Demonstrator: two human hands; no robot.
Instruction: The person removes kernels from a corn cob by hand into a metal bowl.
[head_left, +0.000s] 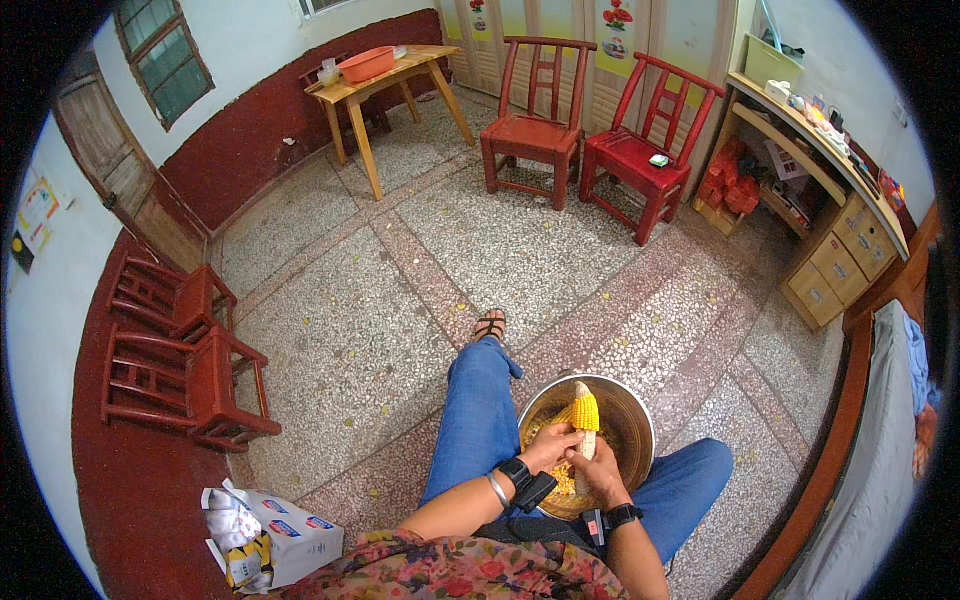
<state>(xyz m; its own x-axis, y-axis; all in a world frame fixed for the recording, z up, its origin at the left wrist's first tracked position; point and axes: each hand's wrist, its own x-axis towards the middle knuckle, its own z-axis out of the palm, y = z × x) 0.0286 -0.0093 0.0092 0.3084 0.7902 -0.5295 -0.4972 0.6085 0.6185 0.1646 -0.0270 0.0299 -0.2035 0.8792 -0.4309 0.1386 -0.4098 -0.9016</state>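
A corn cob (586, 414) stands nearly upright between my hands, yellow kernels on its upper part and bare pale cob below. My left hand (553, 445) grips it from the left, with the fingers and thumb at the edge of the kernels. Lower down, my right hand (601, 471) is wrapped around the bare part. Both hands are over a round metal pot (637, 420) between my legs. Inside the pot lie loose corn kernels (561, 477) and more corn, partly hidden by my hands.
A white bag (300, 540) with packages stands at the lower left. Red wooden chairs (202, 375) line the left wall; two more (536, 135) stand ahead. A wooden table (405, 67) holds an orange basin (367, 64). A desk (832, 262) and a bed (862, 450) are at the right.
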